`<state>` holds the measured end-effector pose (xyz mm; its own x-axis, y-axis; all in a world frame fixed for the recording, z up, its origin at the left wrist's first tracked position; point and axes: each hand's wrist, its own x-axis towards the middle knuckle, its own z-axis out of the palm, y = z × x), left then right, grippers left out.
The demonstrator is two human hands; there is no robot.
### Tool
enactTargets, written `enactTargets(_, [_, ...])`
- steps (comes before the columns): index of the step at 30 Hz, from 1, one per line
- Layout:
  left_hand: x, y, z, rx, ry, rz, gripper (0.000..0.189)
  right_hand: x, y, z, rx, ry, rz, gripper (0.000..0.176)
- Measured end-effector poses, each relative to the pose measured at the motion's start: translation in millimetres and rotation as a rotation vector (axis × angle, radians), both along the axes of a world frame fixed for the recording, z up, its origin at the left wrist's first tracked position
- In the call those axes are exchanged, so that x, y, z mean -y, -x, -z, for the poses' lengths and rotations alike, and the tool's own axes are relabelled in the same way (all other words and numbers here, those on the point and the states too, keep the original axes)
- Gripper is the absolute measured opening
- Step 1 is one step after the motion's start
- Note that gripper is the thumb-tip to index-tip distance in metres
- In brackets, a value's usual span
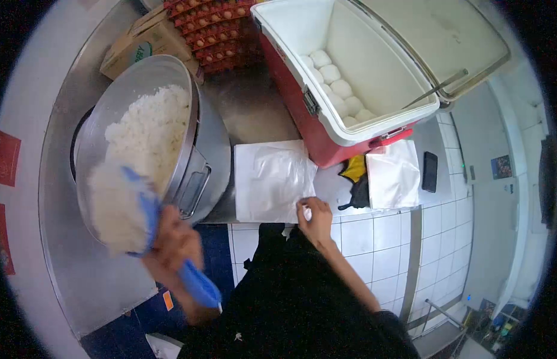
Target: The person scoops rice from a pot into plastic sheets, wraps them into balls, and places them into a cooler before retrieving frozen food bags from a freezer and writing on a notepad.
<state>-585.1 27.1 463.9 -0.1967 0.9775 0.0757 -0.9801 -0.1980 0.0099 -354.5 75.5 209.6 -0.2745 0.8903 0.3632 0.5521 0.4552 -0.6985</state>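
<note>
A large metal pot (215, 143) holds a mound of white rice (158, 119). Over its near edge, my left hand (173, 248) is closed around the handle of a blue scoop (151, 215), blurred by motion and heaped with rice. At the near right corner of a stack of white and clear plastic sheets (263, 179), my right hand (315, 220) pinches the sheet edge between thumb and fingers. Right of the stack stands an open red and white cooler (290, 102) with several round white wrapped bundles (341, 90) inside.
Egg trays (215, 30) and a cardboard box (140, 45) stand behind the pot. Near the cooler's base lie a yellow and black cloth (355, 179), another white sheet stack (395, 176) and a black phone (430, 172). The cooler's lid (440, 36) hangs open at the right.
</note>
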Motion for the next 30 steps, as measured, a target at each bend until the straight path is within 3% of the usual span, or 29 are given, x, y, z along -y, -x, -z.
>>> enactTargets(2, [1.1,-37.8,26.7,0.158,0.016,0.161,0.037,20.8,-17.9,29.7,0.004,0.282,0.338,0.022])
enactTargets(5, [-0.7,-77.3,125.6,0.196,0.203,0.226,0.032,27.5,-27.6,69.9,0.102,0.244,0.502,0.023])
enactTargets(7, [-12.0,-96.0,193.3,-0.028,0.652,0.194,0.031,15.7,-23.6,81.1,0.134,0.3,0.506,0.025])
enactTargets(8, [-18.5,-97.7,235.7,-0.015,0.806,0.249,0.03,9.4,-22.8,85.3,0.18,0.357,0.502,0.028])
enactTargets(11, [-25.7,-89.2,316.1,-0.106,0.722,0.26,0.03,-7.8,-19.4,102.9,0.013,0.481,0.445,0.024])
enactTargets(12, [-30.0,-84.8,318.2,-0.2,0.685,0.252,0.031,-12.6,-18.8,103.4,0.007,0.477,0.448,0.024])
enactTargets(14, [-29.0,-73.1,321.4,-0.243,0.737,0.234,0.037,-18.6,-16.5,104.6,-0.261,0.526,0.381,0.019])
enactTargets(16, [-30.3,-72.1,268.1,-0.519,0.833,-0.032,0.049,-20.2,-16.7,126.0,-0.312,0.586,0.363,0.022])
enactTargets(19, [-16.2,-59.2,220.4,-0.662,0.755,-0.138,0.061,-18.2,-13.6,135.7,-0.293,0.633,0.372,0.025])
enactTargets(21, [-9.4,-59.3,197.4,-0.816,0.634,-0.484,0.071,-14.9,-11.0,142.3,-0.231,0.622,0.403,0.026])
enactTargets(22, [-15.5,-62.9,188.1,-0.82,0.632,-0.481,0.071,-11.9,-10.2,151.3,-0.234,0.54,0.396,0.023])
enactTargets(24, [-29.8,-72.9,178.1,-1.469,0.597,-1.133,0.081,-8.5,-7.3,168.2,-0.237,0.459,0.396,0.02])
enactTargets(26, [-30.0,-70.4,209.3,-1.558,0.521,-1.118,0.082,-5.9,-8.3,178.1,-0.216,0.377,0.381,0.021])
enactTargets(28, [-39.6,-73.8,258.4,-1.987,0.408,-1.056,0.069,-4.3,-10.9,165.8,-0.222,0.448,0.382,0.022])
enactTargets(29, [-43.7,-76.8,285.5,-1.988,0.417,-1.045,0.069,-2.1,-11.3,156.7,-0.237,0.518,0.377,0.022])
enactTargets(30, [-49.2,-80.2,312.0,-2.278,0.514,-0.631,0.063,0.7,-11.4,149.5,-0.232,0.525,0.378,0.022])
